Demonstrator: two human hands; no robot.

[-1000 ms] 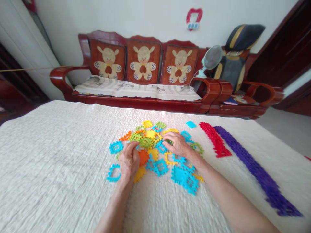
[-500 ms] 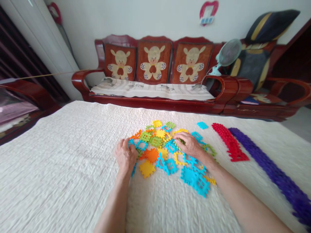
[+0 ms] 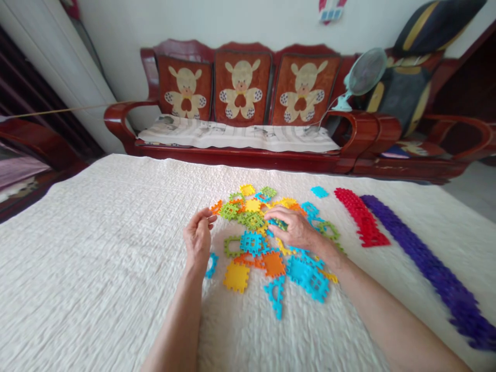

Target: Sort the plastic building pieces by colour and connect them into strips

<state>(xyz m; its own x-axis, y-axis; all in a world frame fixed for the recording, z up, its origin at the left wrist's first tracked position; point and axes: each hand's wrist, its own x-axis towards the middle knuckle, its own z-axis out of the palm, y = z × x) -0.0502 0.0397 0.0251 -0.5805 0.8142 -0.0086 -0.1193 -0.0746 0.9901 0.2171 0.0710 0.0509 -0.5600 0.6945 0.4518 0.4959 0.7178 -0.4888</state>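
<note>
Colourful interlocking plastic tiles (image 3: pixel 251 243) lie in a loose pile on the white quilted cover, in blue, green, yellow and orange. At the pile's left edge, my left hand (image 3: pixel 198 237) is raised with bent fingers, its tips beside an orange tile (image 3: pixel 216 207). No tile shows clearly inside it. Over the right part of the pile, my right hand (image 3: pixel 294 227) curls its fingers and thumb around a blue and green tile (image 3: pixel 278 224), partly hidden in its shadow. A yellow square tile (image 3: pixel 236 277) and a blue triangular tile (image 3: pixel 276 297) lie nearer to me.
Right of the pile lie a red strip of tiles (image 3: pixel 360 217) and a longer purple strip (image 3: pixel 418 263). A lone blue tile (image 3: pixel 320 191) rests at the back. Beyond the quilted cover (image 3: pixel 116 248) stand a wooden sofa (image 3: pixel 248 159) and a small fan (image 3: pixel 366 72).
Blue and orange tiles have shifted and spread rightward and toward me. My left hand has come off the tiles and turned; my right hand has moved slightly left. The view tilts down a little.
</note>
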